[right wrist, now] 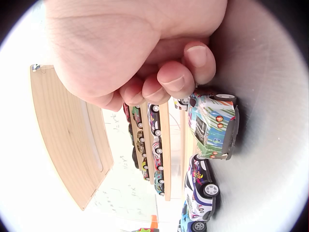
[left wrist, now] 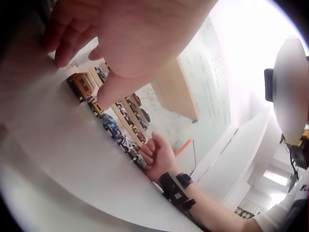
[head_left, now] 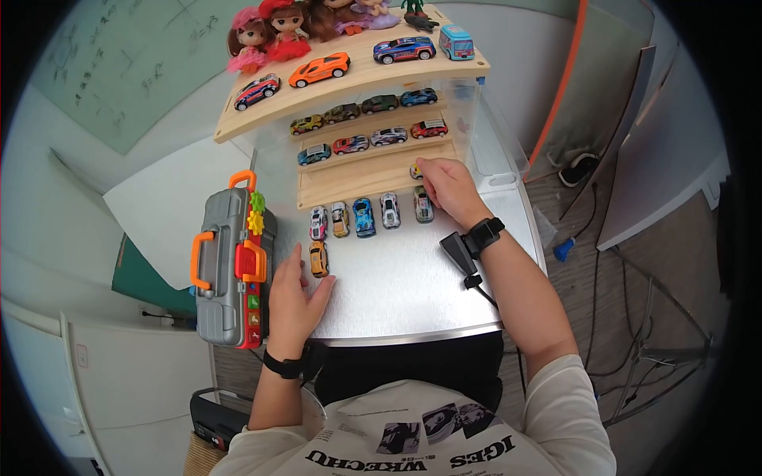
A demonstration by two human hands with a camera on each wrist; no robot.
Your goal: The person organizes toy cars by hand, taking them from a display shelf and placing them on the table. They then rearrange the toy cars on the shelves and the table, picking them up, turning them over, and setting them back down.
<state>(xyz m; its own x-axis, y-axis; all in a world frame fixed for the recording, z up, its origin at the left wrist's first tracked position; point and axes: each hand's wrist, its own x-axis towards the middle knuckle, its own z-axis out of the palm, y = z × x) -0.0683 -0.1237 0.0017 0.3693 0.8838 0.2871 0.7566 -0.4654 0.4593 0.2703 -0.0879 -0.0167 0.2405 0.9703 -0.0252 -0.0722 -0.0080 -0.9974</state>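
My right hand [head_left: 452, 190] pinches a small yellow car [head_left: 416, 170] at the right end of the lowest wooden shelf step [head_left: 357, 184]. Just below that hand, a green striped car [head_left: 423, 205] stands on the metal table; the right wrist view shows this striped car [right wrist: 212, 126] beside the curled fingers [right wrist: 174, 79]. My left hand [head_left: 295, 305] rests on the table with fingers spread, next to an orange-yellow car [head_left: 319, 259]. A row with a blue car [head_left: 363, 217] and a white car [head_left: 389, 210] stands before the shelf.
Two upper steps hold rows of cars, such as a red one [head_left: 429, 128]. The wooden top board [head_left: 357, 84] carries larger cars, dolls and a blue bus [head_left: 456, 43]. A grey toolbox [head_left: 222, 270] with orange handles stands left of my left hand.
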